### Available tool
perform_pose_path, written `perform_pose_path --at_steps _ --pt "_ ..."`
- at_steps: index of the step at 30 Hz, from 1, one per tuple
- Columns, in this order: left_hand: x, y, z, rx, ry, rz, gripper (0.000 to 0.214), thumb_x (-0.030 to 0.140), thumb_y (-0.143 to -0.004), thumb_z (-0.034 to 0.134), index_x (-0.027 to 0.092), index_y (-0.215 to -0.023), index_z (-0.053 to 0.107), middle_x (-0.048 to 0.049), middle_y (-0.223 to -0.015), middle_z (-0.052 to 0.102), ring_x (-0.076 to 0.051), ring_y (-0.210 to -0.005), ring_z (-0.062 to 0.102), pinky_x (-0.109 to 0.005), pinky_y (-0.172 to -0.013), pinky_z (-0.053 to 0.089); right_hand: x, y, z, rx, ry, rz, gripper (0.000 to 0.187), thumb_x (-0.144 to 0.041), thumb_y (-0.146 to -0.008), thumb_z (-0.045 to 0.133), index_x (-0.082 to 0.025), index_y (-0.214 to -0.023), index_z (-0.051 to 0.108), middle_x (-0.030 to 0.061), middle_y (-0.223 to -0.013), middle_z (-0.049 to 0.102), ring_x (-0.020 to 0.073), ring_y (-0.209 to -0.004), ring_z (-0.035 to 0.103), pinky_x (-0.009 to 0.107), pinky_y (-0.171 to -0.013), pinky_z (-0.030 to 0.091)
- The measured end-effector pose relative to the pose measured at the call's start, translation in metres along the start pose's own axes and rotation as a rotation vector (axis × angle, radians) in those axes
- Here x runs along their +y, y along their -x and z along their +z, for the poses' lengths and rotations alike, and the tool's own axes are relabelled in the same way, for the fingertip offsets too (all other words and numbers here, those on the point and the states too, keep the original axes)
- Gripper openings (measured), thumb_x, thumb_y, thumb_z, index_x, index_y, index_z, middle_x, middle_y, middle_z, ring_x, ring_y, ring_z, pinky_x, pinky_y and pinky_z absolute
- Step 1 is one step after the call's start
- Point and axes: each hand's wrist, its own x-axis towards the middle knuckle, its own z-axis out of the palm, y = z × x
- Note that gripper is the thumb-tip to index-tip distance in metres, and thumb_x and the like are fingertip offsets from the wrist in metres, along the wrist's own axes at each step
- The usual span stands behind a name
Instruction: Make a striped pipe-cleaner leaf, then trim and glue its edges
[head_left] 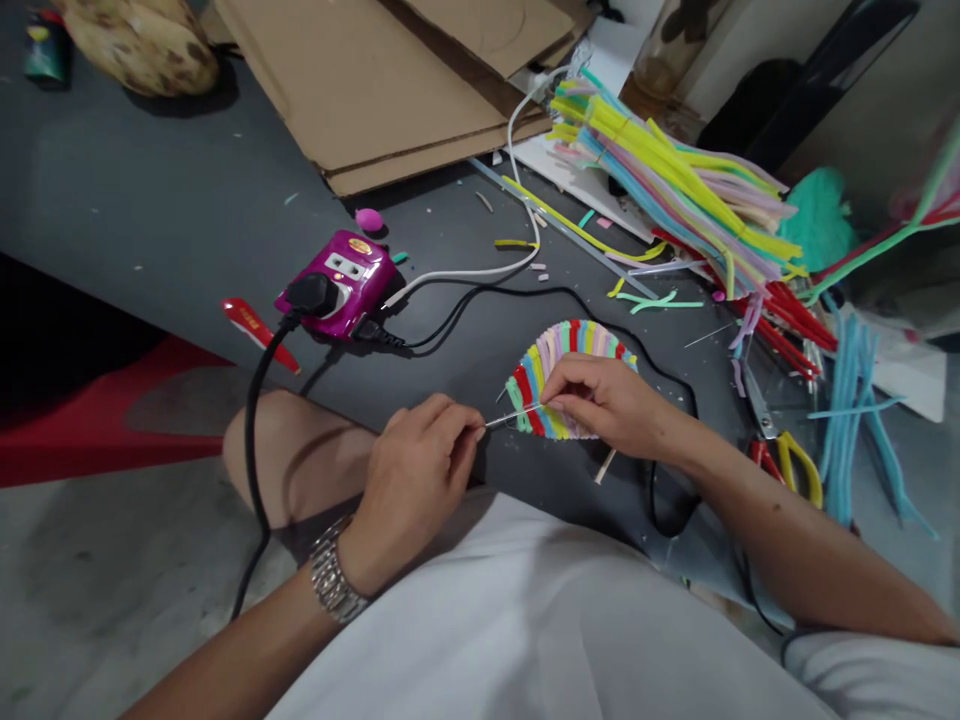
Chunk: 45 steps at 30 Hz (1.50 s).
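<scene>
A thin silvery wire-like rod (501, 420) runs between my two hands. My left hand (420, 470), with a metal watch on the wrist, pinches its left end. At its other end, the thumb and fingertips of my right hand (600, 400) are closed on it. Under and behind my right hand lies a fan-shaped striped piece (559, 345) made of fuzzy pipe cleaners in red, yellow, blue, pink and mint. My right hand covers part of it. A short pale stick (604, 466) lies just below that hand.
A purple power strip (341, 285) with black and white cords stands left of centre, near a red utility knife (261, 333). Bundled pipe cleaners (667, 180) lie at the back right, with scissors (759, 400) and blue strips (847, 420) nearer. Cardboard (375, 80) sits behind.
</scene>
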Motion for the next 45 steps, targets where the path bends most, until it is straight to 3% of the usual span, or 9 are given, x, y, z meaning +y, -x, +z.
perform_pose_path --at_steps 7,14,25,30,39,45 --pt "-0.007 0.001 0.004 0.110 -0.051 0.167 0.013 0.016 -0.099 0.058 0.017 -0.101 0.070 -0.0042 -0.090 0.070 -0.020 -0.080 0.063 -0.036 -0.073 0.038 0.013 -0.003 0.005 0.061 0.343 -0.166 0.021 -0.012 -0.095 0.044 -0.017 -0.085 0.062 0.0068 -0.085 0.061 0.0186 -0.083 0.051 0.030 -0.074 0.038" --pt "-0.013 0.000 0.005 0.161 -0.058 0.279 0.025 0.006 -0.097 0.058 0.021 -0.107 0.074 -0.0027 -0.088 0.070 -0.016 -0.076 0.062 -0.035 -0.072 0.035 0.027 0.002 0.016 0.169 0.539 -0.344 0.029 -0.010 -0.097 0.041 -0.017 -0.084 0.066 0.0079 -0.087 0.061 0.0187 -0.080 0.049 0.032 -0.071 0.036" --pt "-0.007 -0.001 0.009 0.165 -0.138 0.235 0.021 0.015 -0.099 0.055 0.022 -0.105 0.075 -0.0035 -0.087 0.068 -0.019 -0.075 0.060 -0.038 -0.073 0.034 0.025 0.008 0.019 0.127 0.752 -0.322 0.026 -0.004 -0.081 0.046 -0.019 -0.080 0.067 0.0060 -0.087 0.061 0.0194 -0.079 0.043 0.033 -0.070 0.029" --pt "-0.005 -0.002 0.011 0.147 -0.190 0.220 0.021 0.016 -0.100 0.054 0.022 -0.103 0.074 -0.0034 -0.085 0.067 -0.019 -0.075 0.059 -0.038 -0.073 0.032 0.027 0.010 0.020 0.163 0.717 -0.340 0.027 -0.004 -0.086 0.045 -0.019 -0.080 0.068 0.0064 -0.087 0.061 0.0195 -0.080 0.044 0.033 -0.071 0.033" --pt "-0.002 -0.002 0.009 0.114 -0.227 0.228 0.023 0.014 -0.100 0.051 0.022 -0.102 0.073 -0.0042 -0.086 0.066 -0.020 -0.075 0.058 -0.041 -0.075 0.033 0.027 0.012 0.017 0.306 0.321 -0.241 0.026 -0.010 -0.096 0.045 -0.019 -0.091 0.069 0.0080 -0.092 0.067 0.0199 -0.091 0.060 0.036 -0.082 0.048" --pt "-0.005 -0.003 0.010 0.114 -0.199 0.226 0.024 0.016 -0.101 0.050 0.024 -0.103 0.073 -0.0039 -0.086 0.067 -0.020 -0.076 0.059 -0.040 -0.075 0.033 0.018 0.019 0.014 0.329 0.463 -0.179 0.026 -0.012 -0.096 0.048 -0.019 -0.094 0.072 0.0096 -0.096 0.067 0.0215 -0.092 0.058 0.038 -0.082 0.047"
